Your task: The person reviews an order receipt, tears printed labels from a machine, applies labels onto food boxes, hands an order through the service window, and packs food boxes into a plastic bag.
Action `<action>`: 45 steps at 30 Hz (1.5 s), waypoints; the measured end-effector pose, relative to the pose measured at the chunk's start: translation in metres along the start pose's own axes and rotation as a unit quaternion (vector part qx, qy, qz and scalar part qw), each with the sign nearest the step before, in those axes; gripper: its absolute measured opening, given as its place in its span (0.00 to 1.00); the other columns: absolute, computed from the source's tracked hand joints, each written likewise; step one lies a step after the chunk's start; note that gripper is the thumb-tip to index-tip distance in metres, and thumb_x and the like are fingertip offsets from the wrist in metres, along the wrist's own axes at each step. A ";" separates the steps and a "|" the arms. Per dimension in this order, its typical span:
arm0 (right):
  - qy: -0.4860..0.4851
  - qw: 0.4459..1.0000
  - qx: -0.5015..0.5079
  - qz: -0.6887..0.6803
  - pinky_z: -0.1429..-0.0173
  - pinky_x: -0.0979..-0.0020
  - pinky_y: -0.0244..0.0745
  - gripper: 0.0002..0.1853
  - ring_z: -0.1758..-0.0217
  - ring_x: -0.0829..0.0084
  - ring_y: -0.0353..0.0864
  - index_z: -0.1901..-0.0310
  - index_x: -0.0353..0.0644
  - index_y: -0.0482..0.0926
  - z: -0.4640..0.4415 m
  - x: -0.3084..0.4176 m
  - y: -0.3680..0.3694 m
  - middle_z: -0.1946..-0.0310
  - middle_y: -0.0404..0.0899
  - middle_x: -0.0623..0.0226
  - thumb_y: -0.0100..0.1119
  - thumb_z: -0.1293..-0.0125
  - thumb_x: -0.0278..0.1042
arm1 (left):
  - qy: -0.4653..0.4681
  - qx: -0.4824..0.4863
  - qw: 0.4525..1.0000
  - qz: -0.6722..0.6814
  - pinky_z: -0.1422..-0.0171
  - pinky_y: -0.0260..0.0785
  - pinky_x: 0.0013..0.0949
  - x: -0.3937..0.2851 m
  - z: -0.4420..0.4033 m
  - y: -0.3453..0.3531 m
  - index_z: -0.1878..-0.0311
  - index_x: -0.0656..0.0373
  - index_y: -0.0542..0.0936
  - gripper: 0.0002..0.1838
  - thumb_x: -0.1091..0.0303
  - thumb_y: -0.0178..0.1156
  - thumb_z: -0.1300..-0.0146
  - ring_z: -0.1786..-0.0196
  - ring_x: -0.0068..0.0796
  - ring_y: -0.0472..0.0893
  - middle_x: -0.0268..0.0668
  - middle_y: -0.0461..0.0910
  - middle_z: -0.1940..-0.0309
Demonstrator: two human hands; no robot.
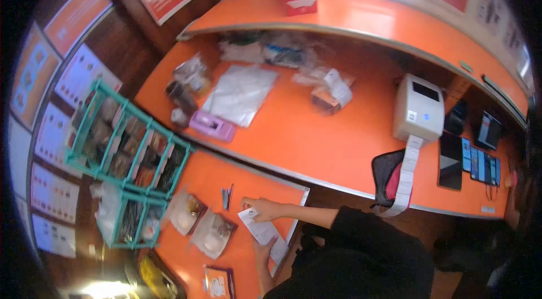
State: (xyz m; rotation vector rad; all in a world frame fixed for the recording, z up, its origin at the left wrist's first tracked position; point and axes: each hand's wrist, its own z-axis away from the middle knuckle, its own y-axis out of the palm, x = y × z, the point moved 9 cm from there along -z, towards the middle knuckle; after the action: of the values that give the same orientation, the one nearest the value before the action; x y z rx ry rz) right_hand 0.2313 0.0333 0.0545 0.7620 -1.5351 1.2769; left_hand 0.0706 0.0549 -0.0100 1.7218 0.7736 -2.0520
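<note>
A white printed paper slip (262, 231) is between my two hands, over the orange lower table. My right hand (264, 209) reaches in from the black sleeve and grips the slip's upper end, its fingers partly bent. Lower down, my left hand (264, 253) pinches the other end, with the thumb along the paper's edge. Just left of my right hand lie several thin pen-like sticks (227, 197). Two clear plastic bags with food-like contents, one bag (186, 215) and another bag (214, 235), sit beside the slip. A small orange-and-white packet (218, 283) lies nearer the bottom.
Teal baskets (127, 146) of packed goods stand left. The higher orange counter (316, 141) holds a purple tape dispenser (212, 126), clear plastic sheets (241, 93), a label printer (419, 108) with a hanging label strip (405, 177), a black tablet (450, 161) and phones (484, 167).
</note>
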 end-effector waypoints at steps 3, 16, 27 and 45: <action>-0.041 0.993 -0.098 0.052 0.54 0.60 0.76 0.24 0.56 0.59 0.83 0.49 0.40 0.77 0.088 0.028 -0.096 0.61 0.83 0.57 0.71 0.47 0.35 | -0.101 0.197 0.975 0.013 0.48 0.76 0.35 -0.003 0.007 0.091 0.47 0.67 0.79 0.26 0.67 0.75 0.47 0.56 0.31 0.83 0.41 0.84 0.56; -0.036 0.865 -0.484 0.124 0.56 0.74 0.75 0.07 0.62 0.77 0.82 0.63 0.32 0.84 0.366 0.171 -0.421 0.66 0.85 0.64 0.61 0.34 0.28 | 0.140 0.301 0.939 0.087 0.58 0.73 0.27 -0.274 -0.182 0.249 0.64 0.61 0.84 0.07 0.74 0.71 0.46 0.66 0.20 0.80 0.29 0.82 0.71; -0.078 0.697 -0.693 0.170 0.57 0.69 0.76 0.26 0.61 0.75 0.83 0.39 0.45 0.64 0.498 0.165 -0.603 0.66 0.83 0.58 0.57 0.38 0.20 | 0.448 0.176 0.845 0.234 0.56 0.71 0.23 -0.556 -0.270 0.473 0.60 0.60 0.80 0.08 0.80 0.60 0.43 0.63 0.18 0.79 0.32 0.81 0.67; 0.214 0.565 -0.620 0.501 0.39 0.52 0.65 0.13 0.42 0.51 0.69 0.60 0.44 0.80 0.437 0.102 -0.682 0.45 0.69 0.53 0.63 0.40 0.43 | 0.532 0.062 0.789 -0.299 0.44 0.72 0.46 -0.579 -0.347 0.636 0.66 0.58 0.88 0.13 0.61 0.59 0.44 0.47 0.44 0.77 0.48 0.77 0.50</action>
State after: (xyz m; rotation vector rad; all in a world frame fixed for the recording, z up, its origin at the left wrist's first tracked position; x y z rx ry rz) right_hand 0.6866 -0.5501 0.3995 -1.4315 -1.9116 0.5574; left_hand 0.8320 -0.2803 0.4007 3.0220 1.6962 -1.2087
